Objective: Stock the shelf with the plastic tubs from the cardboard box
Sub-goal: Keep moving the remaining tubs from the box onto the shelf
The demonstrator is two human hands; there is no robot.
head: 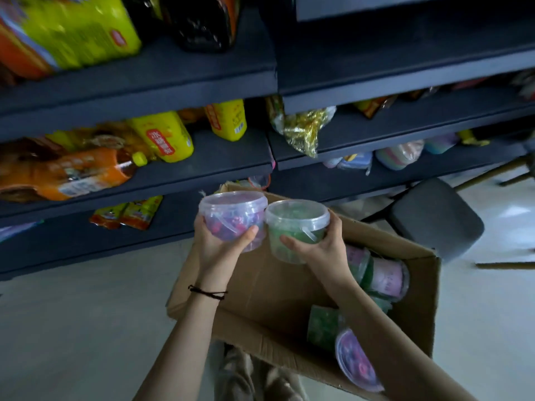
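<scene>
My left hand (221,244) grips a clear plastic tub with purple and pink contents (233,212). Beside it, my right hand (318,247) holds a clear tub with green contents (295,224). The two tubs touch, held upright above the far end of an open cardboard box (260,287) on the floor. More tubs lie on their sides in the box: a purple-lidded one (357,361), a green one (322,325) and a pale one (386,277). The dark blue shelf (202,169) stands right behind the box.
Yellow and orange bottles (170,136) and snack packs fill the left shelves. A gold foil bag (304,130) and pastel tubs (401,154) sit on the right shelves. A dark stool (434,215) stands on the pale floor right of the box.
</scene>
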